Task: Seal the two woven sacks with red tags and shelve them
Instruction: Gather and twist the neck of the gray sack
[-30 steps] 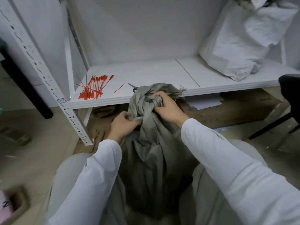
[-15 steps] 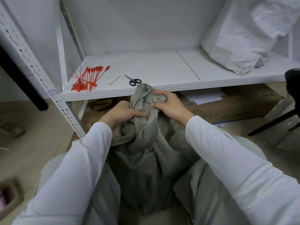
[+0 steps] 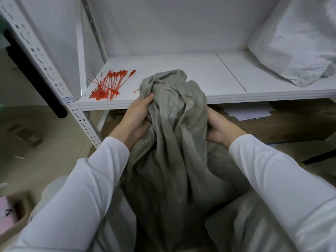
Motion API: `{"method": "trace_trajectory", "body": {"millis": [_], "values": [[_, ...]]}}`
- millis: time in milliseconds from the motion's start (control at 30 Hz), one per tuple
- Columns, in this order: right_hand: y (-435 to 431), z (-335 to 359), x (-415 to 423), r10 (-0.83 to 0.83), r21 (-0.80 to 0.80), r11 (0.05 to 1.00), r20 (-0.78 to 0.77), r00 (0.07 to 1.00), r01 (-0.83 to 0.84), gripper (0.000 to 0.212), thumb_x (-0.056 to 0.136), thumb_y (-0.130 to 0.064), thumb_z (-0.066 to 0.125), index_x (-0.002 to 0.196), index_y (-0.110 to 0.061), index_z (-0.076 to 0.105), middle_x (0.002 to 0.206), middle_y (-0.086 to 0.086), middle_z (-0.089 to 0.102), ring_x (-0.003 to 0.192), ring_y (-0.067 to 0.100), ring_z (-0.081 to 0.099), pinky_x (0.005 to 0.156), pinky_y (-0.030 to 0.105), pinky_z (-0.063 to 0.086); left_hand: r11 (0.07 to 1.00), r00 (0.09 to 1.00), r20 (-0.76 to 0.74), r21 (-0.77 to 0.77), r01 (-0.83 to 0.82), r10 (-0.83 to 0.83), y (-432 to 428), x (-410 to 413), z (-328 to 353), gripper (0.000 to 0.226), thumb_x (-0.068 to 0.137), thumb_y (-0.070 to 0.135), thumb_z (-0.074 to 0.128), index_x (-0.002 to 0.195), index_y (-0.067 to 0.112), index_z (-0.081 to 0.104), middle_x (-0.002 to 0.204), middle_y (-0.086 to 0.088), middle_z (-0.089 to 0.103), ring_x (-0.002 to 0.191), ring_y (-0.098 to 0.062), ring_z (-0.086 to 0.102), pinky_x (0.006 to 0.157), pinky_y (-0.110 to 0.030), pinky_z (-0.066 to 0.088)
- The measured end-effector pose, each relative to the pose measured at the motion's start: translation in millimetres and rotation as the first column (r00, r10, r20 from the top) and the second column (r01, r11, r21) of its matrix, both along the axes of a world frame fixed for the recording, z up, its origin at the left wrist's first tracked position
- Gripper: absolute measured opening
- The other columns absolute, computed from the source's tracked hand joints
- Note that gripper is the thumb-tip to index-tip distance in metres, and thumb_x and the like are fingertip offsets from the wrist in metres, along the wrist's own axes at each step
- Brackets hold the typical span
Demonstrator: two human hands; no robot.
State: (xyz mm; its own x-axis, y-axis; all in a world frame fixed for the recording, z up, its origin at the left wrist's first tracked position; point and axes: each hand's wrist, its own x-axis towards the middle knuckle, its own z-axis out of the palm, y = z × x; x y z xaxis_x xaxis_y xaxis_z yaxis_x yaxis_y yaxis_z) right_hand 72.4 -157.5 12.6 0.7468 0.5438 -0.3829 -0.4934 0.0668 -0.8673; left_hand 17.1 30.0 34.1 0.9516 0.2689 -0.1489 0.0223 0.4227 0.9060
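Slumping in soft, deep folds between the person's knees, the grey woven sack [image 3: 174, 151] has a coarse, faintly shiny weave. Its mouth is bunched into a crumpled knob that rises in front of the shelf [image 3: 181, 103] edge. Both arms come in from below in smooth white sleeves [image 3: 87, 188], wrists angled inward. The left hand [image 3: 138, 117] clutches the gathered neck from the left, thumb on top and fingers curled into the cloth just under the knob. The right hand [image 3: 218, 128] grips the opposite side a little lower, its fingers curled round a fold and partly buried in it. The sack stands between the two hands, touching both. On the flat white shelf board, left of the knob and apart from it, lies a loose fan of thin red tags [image 3: 111, 84], plastic strips with small flat heads. A plump white sack [image 3: 294, 51] of crinkled weave rests on the shelf's right end, well apart from the hands.
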Motion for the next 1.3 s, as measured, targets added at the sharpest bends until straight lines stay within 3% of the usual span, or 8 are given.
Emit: {"method": "trace_trajectory", "body": {"millis": [167,333,533,700,800,933,1167,1300], "values": [[4.0,6.6,2.0,0.021,-0.128,0.992,0.205,0.979,0.005,0.008,0.08,-0.005,0.065,0.078,-0.01,0.071,0.084,0.013,0.065,0.077,0.024,0.058,0.077,0.037,0.047,0.951,0.984,0.0,0.256,-0.172,0.178,8.6,-0.9,4.6,0.022,0.095,0.026,0.058,0.112,0.013,0.065,0.1,-0.002,0.073,0.091,-0.015,0.07,0.074,-0.027,0.057],[-15.2,41.8,6.7,-0.509,0.234,0.859,0.302,0.806,0.456,0.013,0.093,-0.009,0.056,0.087,-0.011,0.067,0.073,0.004,0.074,0.069,0.016,0.071,0.064,0.029,0.058,0.905,0.977,-0.21,0.409,0.115,-0.029,21.8,-14.6,13.7,0.048,0.072,0.046,0.079,0.107,0.016,0.067,0.095,0.001,0.076,0.086,-0.014,0.073,0.081,-0.03,0.057],[-35.5,50.5,11.7,-0.559,0.477,0.773,0.2,0.805,0.418,0.042,0.095,-0.018,0.055,0.134,-0.001,0.052,0.124,0.019,0.064,0.109,0.034,0.065,0.09,0.044,0.055,0.081,0.779,-0.592,0.783,0.616,-0.204,20.6,-28.6,8.2,0.052,0.062,0.035,0.086,0.109,0.02,0.071,0.104,0.007,0.071,0.096,-0.012,0.064,0.091,-0.029,0.05],[-26.5,45.2,9.2,-0.418,0.307,0.879,0.124,0.9,0.366,0.046,0.073,-0.041,0.076,0.107,-0.014,0.063,0.086,0.002,0.056,0.076,0.023,0.047,0.08,0.036,0.041,0.665,0.979,-0.123,0.746,-0.019,0.165,23.9,-18.6,10.4,0.013,0.082,0.019,0.071,0.095,0.016,0.068,0.093,-0.002,0.068,0.089,-0.018,0.063,0.081,-0.033,0.052],[-15.9,39.4,-2.0,-0.221,0.282,0.94,0.069,0.973,0.194,0.075,0.073,-0.066,0.065,0.123,-0.011,0.062,0.116,-0.007,0.062,0.106,0.034,0.064,0.095,0.042,0.05,0.878,0.981,-0.111,0.471,-0.088,0.158,15.7,-17.6,16.4,0.007,0.087,0.015,0.066,0.091,0.02,0.068,0.091,-0.005,0.074,0.084,-0.02,0.07,0.076,-0.033,0.056],[4.1,32.1,-17.9,-0.068,0.142,0.989,0.154,0.986,0.046,0.055,0.068,-0.032,0.077,0.117,-0.008,0.066,0.108,0.01,0.073,0.1,0.023,0.07,0.087,0.036,0.057,0.972,0.999,-0.05,0.234,-0.009,0.021,-1.0,-22.3,24.7,0.017,0.093,0.006,0.052,0.092,0.013,0.068,0.076,-0.004,0.075,0.074,-0.018,0.072,0.066,-0.027,0.059],[-15.5,46.9,7.9,-0.544,0.497,0.763,0.15,0.825,0.413,0.04,0.082,0.014,0.055,0.122,0.008,0.056,0.11,0.027,0.067,0.099,0.038,0.068,0.088,0.051,0.055,0.965,0.962,0.147,-0.095,0.246,-0.23,35.2,-30.2,32.8,0.052,0.052,0.011,0.072,0.103,0.005,0.064,0.096,-0.011,0.067,0.091,-0.026,0.064,0.09,-0.034,0.053],[-43.1,47.6,22.0,-0.588,0.652,0.643,0.084,0.805,0.402,0.065,0.078,0.007,0.061,0.14,0.001,0.042,0.131,0.029,0.055,0.117,0.044,0.058,0.095,0.057,0.049,0.942,0.954,-0.148,0.174,0.286,-0.262,39.1,-33.2,33.9,0.031,0.068,0.013,0.074,0.097,0.006,0.067,0.088,-0.011,0.072,0.086,-0.026,0.067,0.077,-0.033,0.058]]}}
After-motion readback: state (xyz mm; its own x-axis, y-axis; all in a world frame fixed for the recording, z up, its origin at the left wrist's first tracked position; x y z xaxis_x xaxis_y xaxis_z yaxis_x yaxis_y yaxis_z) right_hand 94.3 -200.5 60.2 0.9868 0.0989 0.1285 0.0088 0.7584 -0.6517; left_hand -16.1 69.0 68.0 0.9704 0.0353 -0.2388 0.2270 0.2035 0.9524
